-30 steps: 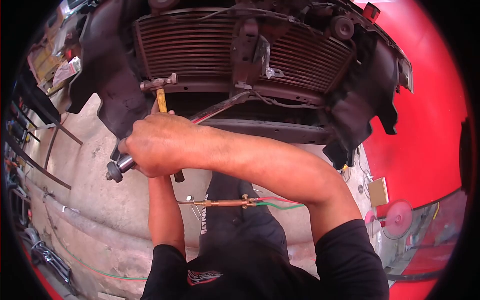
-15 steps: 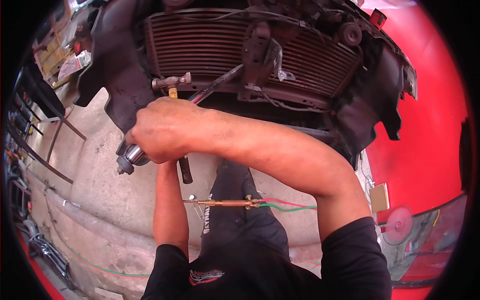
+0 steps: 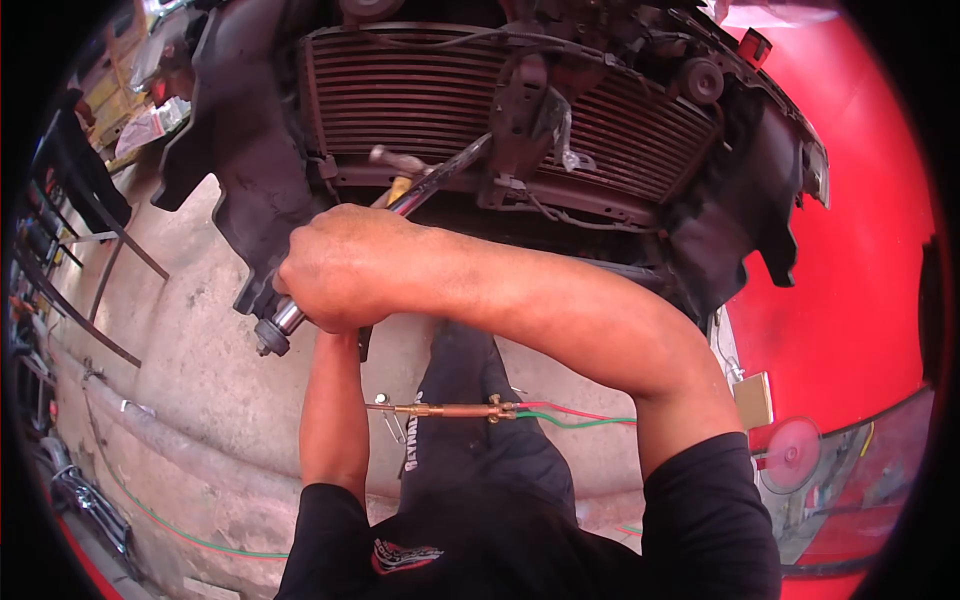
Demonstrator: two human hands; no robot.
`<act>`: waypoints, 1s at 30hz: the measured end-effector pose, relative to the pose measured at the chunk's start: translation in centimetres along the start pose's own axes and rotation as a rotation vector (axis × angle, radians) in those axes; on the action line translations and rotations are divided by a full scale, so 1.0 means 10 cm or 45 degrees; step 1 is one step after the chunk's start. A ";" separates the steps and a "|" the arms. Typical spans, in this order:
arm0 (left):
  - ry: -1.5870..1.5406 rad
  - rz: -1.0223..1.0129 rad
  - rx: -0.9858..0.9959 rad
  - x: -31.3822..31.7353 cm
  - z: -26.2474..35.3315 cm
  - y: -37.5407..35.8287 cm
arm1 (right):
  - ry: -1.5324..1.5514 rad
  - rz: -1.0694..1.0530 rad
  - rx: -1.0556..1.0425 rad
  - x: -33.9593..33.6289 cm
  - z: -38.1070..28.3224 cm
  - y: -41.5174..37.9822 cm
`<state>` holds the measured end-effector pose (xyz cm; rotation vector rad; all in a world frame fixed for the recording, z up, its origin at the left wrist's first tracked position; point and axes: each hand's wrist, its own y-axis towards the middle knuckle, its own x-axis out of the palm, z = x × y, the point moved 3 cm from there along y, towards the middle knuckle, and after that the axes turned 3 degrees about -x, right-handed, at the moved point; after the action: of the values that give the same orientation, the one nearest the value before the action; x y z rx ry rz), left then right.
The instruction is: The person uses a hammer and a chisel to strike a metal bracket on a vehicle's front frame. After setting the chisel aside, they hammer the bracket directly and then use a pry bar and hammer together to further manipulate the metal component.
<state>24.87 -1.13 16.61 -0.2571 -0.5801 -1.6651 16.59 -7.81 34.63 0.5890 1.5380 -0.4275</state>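
Note:
My right hand is closed around a long metal bar, whose thick socket-like end sticks out at the lower left. The bar's far tip reaches the bracket at the middle of the car's front. Below my right hand rises my left forearm; the left hand is hidden behind the right. A hammer with a yellow neck shows tilted above my right hand, its head in front of the lower grille edge; its grip is mostly hidden.
The radiator spans the top, with dark plastic liners at the sides. A brass torch with red and green hoses lies across my legs. Red bodywork stands at right, a metal frame at left.
The hammer's head has moved right and its neck tilts more. My right hand and the bar's thick end have shifted slightly right and down.

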 end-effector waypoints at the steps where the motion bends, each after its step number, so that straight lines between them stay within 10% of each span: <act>1: -0.010 -0.018 0.007 0.03 0.01 0.03 | -0.022 0.009 0.000 -0.02 0.02 0.00; 14: -0.146 -0.304 -0.099 0.49 -0.52 0.20 | 0.045 -0.152 0.059 -0.07 0.07 0.21; 18: -0.609 -0.815 -0.408 -0.20 -1.06 0.35 | 0.010 -0.181 0.080 0.01 0.05 0.20; 30: 0.082 -0.260 -0.071 0.34 -0.29 0.02 | 0.012 -0.201 0.071 0.07 0.10 0.17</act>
<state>24.91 -5.53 15.79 -0.1887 -0.5261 -1.8813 18.42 -6.99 34.06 0.5154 1.5920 -0.5900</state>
